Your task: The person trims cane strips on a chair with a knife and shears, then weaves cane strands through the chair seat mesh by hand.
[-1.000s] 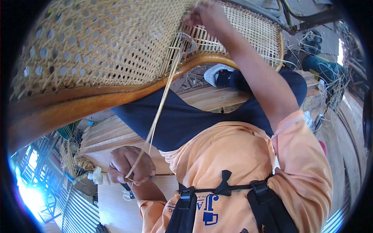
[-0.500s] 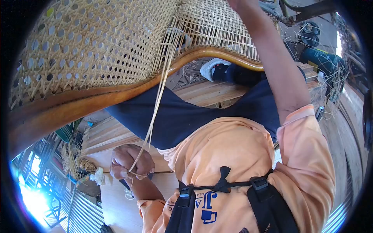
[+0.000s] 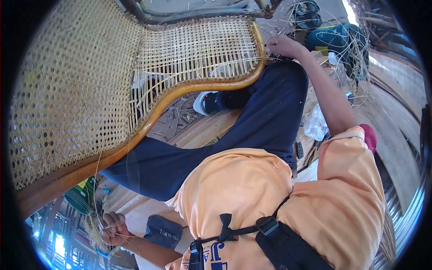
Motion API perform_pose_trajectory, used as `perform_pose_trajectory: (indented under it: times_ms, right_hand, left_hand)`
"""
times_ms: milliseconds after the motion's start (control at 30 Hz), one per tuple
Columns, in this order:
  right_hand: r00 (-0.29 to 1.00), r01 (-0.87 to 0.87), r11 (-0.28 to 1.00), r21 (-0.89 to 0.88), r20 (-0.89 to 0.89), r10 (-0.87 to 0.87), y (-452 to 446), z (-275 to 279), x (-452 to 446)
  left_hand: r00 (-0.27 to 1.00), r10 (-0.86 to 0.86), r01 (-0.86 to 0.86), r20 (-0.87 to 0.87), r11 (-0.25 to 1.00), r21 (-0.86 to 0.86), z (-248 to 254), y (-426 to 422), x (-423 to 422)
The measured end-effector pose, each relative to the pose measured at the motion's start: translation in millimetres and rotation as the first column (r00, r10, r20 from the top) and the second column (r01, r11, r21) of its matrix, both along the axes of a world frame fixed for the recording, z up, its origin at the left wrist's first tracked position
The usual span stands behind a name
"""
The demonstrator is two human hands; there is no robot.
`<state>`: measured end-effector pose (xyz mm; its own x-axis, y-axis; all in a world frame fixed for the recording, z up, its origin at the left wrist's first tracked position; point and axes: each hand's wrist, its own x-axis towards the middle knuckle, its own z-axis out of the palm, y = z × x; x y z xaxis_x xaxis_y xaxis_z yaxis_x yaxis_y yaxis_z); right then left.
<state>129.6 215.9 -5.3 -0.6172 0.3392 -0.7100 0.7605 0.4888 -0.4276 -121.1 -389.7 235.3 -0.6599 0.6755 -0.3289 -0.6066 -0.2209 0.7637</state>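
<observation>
A woven cane panel (image 3: 72, 85) fills the upper left, and a second woven section (image 3: 198, 45) with open gaps joins it on the right. A curved wooden rim (image 3: 180, 90) borders both along the bottom. At the lower left, my left hand (image 3: 113, 228) is closed on a thin cane strand (image 3: 96, 180) that rises to the rim. My right hand (image 3: 283, 46) is at the rim's right end, fingers pinched together beside thin strands; exactly what they hold is too small to make out.
Dark-clad legs (image 3: 270, 108) lie under the rim, over wooden boards (image 3: 193, 135). Tangled strands drape over a green object (image 3: 333, 38) at the upper right. Clear plastic (image 3: 316, 123) lies right of the legs. A dark pouch (image 3: 163, 231) is near my left hand.
The view has shifted, showing more of the woven section's right end. My right hand has moved off the weave to the rim's right end. My left hand now appears lower and farther left.
</observation>
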Motion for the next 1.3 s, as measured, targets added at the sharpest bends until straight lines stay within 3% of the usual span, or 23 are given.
perform_pose_trajectory:
  times_ms: [67,133,167,233,267,300,400,433,500,600,700,833,867,900,1000,1200,1233,1300]
  right_hand:
    - [0.992,-0.067,0.991,-0.112,-0.109,0.055,-1,-27,19]
    - [0.997,-0.074,0.992,-0.105,-0.045,0.07,1,-36,23]
    - [0.998,-0.049,0.993,-0.108,-0.05,0.044,-1,-31,20]
    - [0.999,0.001,0.991,-0.131,-0.049,-0.007,-1,-31,23]
    - [0.999,0.02,0.989,-0.15,-0.044,-0.027,1,-34,23]
    - [0.998,0.038,0.985,-0.17,-0.04,-0.046,2,-36,23]
    - [0.981,0.166,0.963,-0.212,-0.067,-0.183,0,-37,25]
    - [0.985,0.088,0.99,-0.106,-0.141,-0.103,1,-39,26]
    - [0.964,-0.046,0.991,0.122,-0.256,0.076,1,-41,27]
    - [0.958,-0.058,0.924,0.378,-0.24,0.159,-12,-26,24]
    - [0.961,-0.211,0.898,0.386,-0.087,0.263,-3,-29,20]
    - [0.985,-0.12,0.866,0.486,-0.051,0.165,4,-64,24]
    - [0.989,-0.103,0.853,0.511,-0.037,0.141,-2,-47,21]
    - [0.993,-0.088,0.839,0.538,-0.02,0.117,-7,-38,19]
    - [0.996,-0.045,0.793,0.607,-0.039,0.086,-7,-44,26]
    - [0.997,-0.022,0.75,0.661,-0.037,0.062,1,-47,40]
    - [0.994,0.028,0.735,0.678,-0.097,0.051,3,-51,45]
    - [0.976,0.132,0.702,0.7,-0.215,0.03,1,-52,52]
  left_hand:
    - [0.991,0.012,-0.039,-0.135,0.979,-0.202,6,-8,-1]
    - [0.958,0.038,-0.161,-0.283,0.892,-0.423,14,-5,-1]
    - [0.949,-0.12,-0.075,-0.29,0.812,-0.579,21,-2,-6]
    - [0.895,-0.358,-0.084,-0.265,0.45,-0.889,31,1,-8]
    - [0.863,-0.458,-0.119,-0.214,0.227,-0.967,36,-2,-8]
    - [0.861,-0.477,-0.087,-0.174,0.198,-0.976,36,-13,-15]
    - [0.795,-0.589,-0.219,-0.147,-0.052,-0.974,38,-30,-18]
    - [0.743,-0.663,-0.246,-0.088,-0.148,-0.958,41,-33,-22]
    - [0.761,-0.63,-0.295,-0.156,-0.122,-0.948,39,-34,-23]
    - [0.738,-0.647,-0.346,-0.193,-0.116,-0.931,37,-35,-25]
    - [0.669,-0.693,-0.422,-0.267,-0.058,-0.905,30,-43,-31]
    - [0.686,-0.675,-0.415,-0.273,-0.054,-0.908,34,-51,-41]
    - [0.704,-0.655,-0.405,-0.274,-0.053,-0.913,33,-52,-39]
    - [0.643,-0.684,-0.474,-0.344,-0.004,-0.88,30,-60,-42]
    - [0.674,-0.607,-0.549,-0.422,-0.029,-0.835,27,-69,-46]
    - [0.639,-0.637,-0.58,-0.431,-0.031,-0.814,26,-61,-56]
    - [0.614,-0.618,-0.592,-0.49,0.049,-0.804,23,-61,-57]
    - [0.607,-0.627,-0.618,-0.488,0.013,-0.786,25,-59,-63]
